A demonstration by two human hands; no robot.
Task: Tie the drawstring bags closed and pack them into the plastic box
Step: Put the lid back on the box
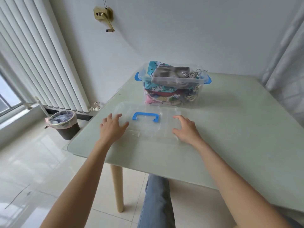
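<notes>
Clear lid (148,129): between left hand (112,127) and right hand (185,129), fingers spread wide. Packed plastic box (172,89): beyond both.

Clear plastic box (171,94) with blue latches sits open on the far side of the table, stuffed with patterned drawstring bags (158,92); a grey bag (171,74) lies on top, heaped above the rim, cords bunched at its right end.

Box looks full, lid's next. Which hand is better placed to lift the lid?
Neither alone, probably both. The left hand and right hand sit at opposite ends of the clear lid, either side of its blue handle. The packed plastic box stands just behind.
</notes>
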